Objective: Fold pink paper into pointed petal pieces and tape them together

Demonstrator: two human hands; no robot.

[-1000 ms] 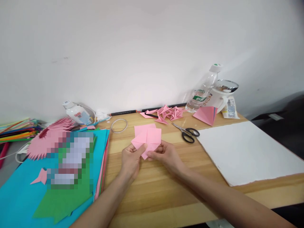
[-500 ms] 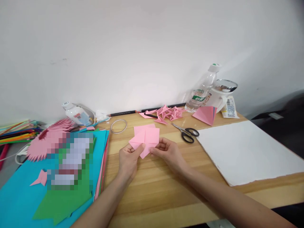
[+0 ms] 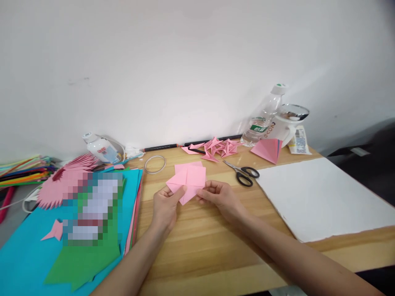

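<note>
A creased piece of pink paper (image 3: 190,177) is held up between my two hands, above the wooden table. My left hand (image 3: 166,203) pinches its lower left side, thumb in front and fingers behind. At its lower right edge, my right hand (image 3: 219,196) grips the paper between thumb and curled fingers. Behind it, another pink sheet (image 3: 182,167) shows along the top; whether the two touch I cannot tell. Scissors (image 3: 242,172) with black handles lie to the right of my right hand. Several folded pink paper pieces (image 3: 216,147) are heaped near the wall.
On the left, blue paper (image 3: 27,242) carries green sheets (image 3: 83,263) and a pink pleated paper ring (image 3: 66,185). A tape ring (image 3: 155,164) lies behind my left hand. At the right are a white board (image 3: 324,201), a water bottle (image 3: 262,119) and a white mug (image 3: 285,127).
The pink paper has turned slightly and shifted a little left in my hands. My right thumb has slid slightly along its edge. Both hands keep their hold.
</note>
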